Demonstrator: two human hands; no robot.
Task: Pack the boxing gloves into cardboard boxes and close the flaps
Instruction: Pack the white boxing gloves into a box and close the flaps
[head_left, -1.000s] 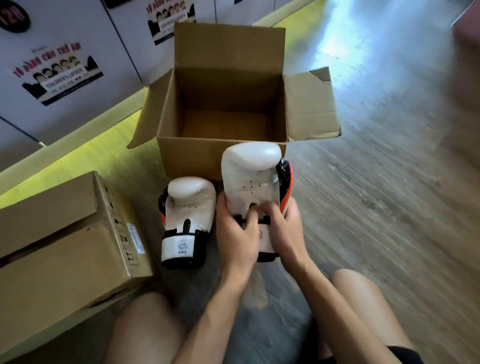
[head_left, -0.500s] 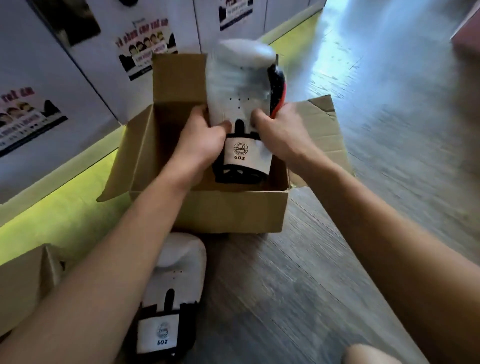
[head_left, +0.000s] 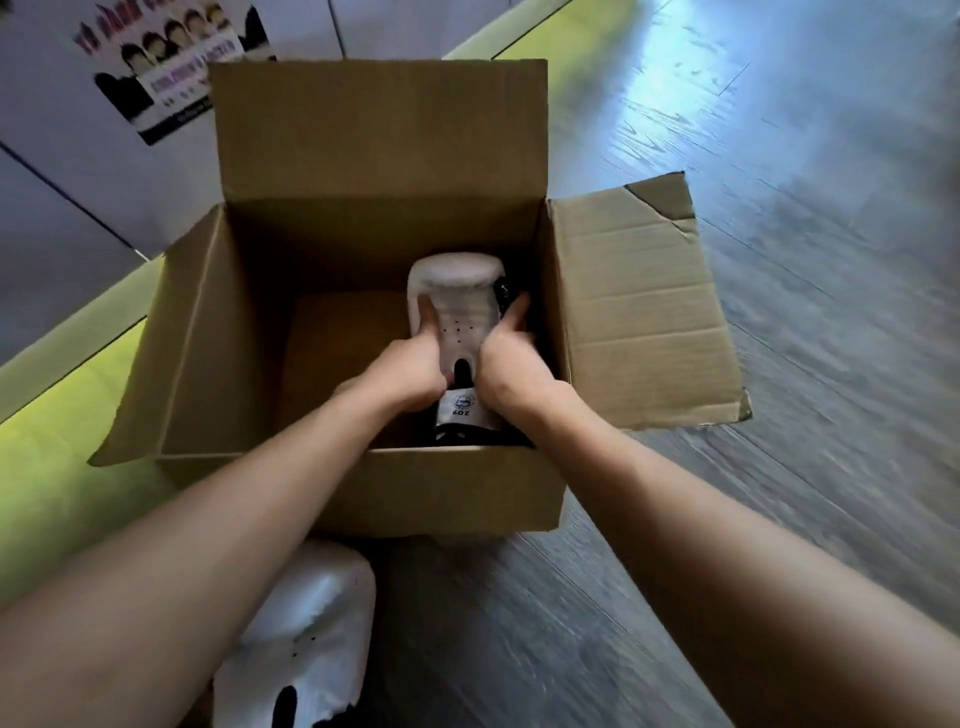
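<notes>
- Left hand (head_left: 410, 371), right hand (head_left: 506, 364): fingers curled round a white glove (head_left: 457, 306), one hand on each side.
- Glove sits between the fingers, inside the open box (head_left: 363, 499), right part, cuff toward the near wall.
- Contact with the box bottom: cannot tell.
- Second glove (head_left: 306, 639) lies on the floor (head_left: 779, 364) outside the box, well behind the fingers.

The left hand (head_left: 410, 373) and right hand (head_left: 511, 371) are going bare; the left forearm (head_left: 208, 525) and right forearm (head_left: 675, 519) are showing uncovered.
</notes>
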